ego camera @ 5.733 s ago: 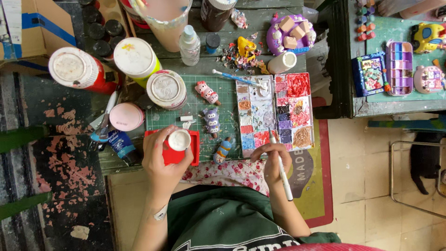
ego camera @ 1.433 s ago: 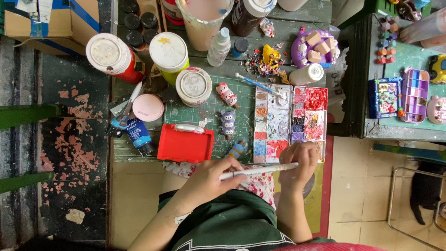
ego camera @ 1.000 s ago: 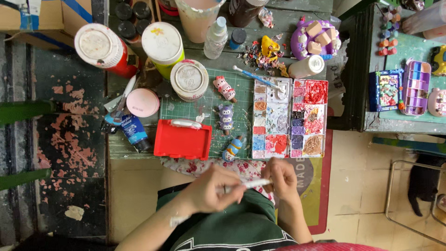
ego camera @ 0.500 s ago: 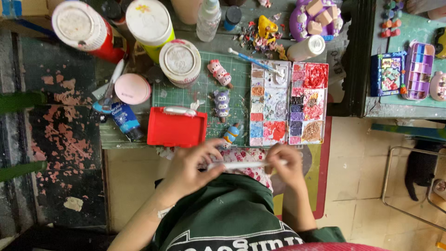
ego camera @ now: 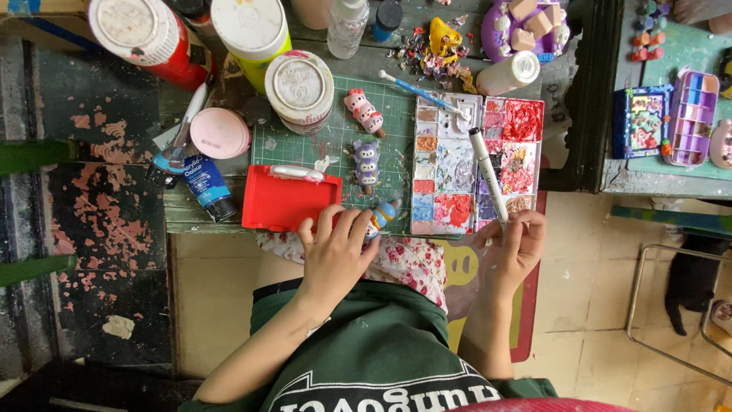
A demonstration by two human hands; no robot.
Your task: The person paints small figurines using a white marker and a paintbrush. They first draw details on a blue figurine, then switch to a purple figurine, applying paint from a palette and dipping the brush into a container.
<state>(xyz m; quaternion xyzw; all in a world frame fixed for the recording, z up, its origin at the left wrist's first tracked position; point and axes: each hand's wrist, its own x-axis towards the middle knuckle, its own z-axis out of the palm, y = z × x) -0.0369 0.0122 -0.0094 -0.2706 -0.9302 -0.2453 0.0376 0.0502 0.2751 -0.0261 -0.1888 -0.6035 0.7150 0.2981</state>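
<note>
Pen parted from cap — laid down, next piece reached for.

Right hand pinching the white pen onto the palette, no longer held crosswise; left hand, grip half-closed, closing on small blue figure beside red tray at counter edge.

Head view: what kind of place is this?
Likely a home craft or painting desk: a paint-smeared palette on a green cutting mat, paint jars and small painted figurines. The right hand holds a white marker.
</note>
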